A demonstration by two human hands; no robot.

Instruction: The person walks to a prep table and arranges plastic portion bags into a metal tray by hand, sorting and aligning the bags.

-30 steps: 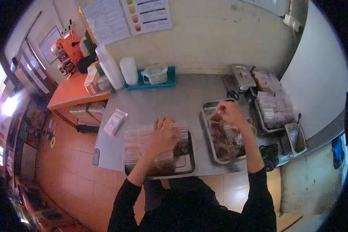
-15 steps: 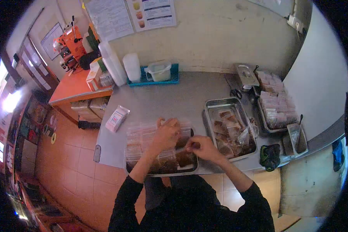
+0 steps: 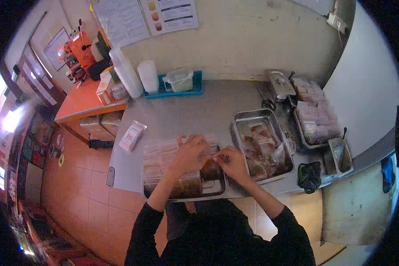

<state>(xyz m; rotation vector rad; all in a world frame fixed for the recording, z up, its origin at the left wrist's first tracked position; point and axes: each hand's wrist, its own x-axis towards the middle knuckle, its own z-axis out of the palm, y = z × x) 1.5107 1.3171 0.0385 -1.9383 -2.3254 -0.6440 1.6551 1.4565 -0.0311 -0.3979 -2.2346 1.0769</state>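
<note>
In the head view, a metal tray (image 3: 214, 188) in front of me holds rows of clear plastic packets with brown contents (image 3: 177, 181). Over its right half, my left hand (image 3: 191, 153) has its fingers closed near the top of a brown-filled plastic packet (image 3: 209, 171). From the right side, my right hand (image 3: 232, 162) pinches the same packet's upper edge with thumb and finger. The fingertips of both hands nearly meet there, and the packet hangs upright below them. Part of it is hidden behind the fingers.
A second metal tray (image 3: 289, 167) at right holds loose brown packets. Further right stand a tray of stacked packets (image 3: 317, 122), a narrow metal container (image 3: 341, 155) and a dark crumpled cloth (image 3: 309, 177). Scissors (image 3: 267, 103) lie behind. A pink-white pack (image 3: 132, 135) lies left.
The brown packet has risen from the tray's lower right corner, baring the metal bottom there. My right hand has moved slightly up, closer to my left hand. The view has shifted a little.
</note>
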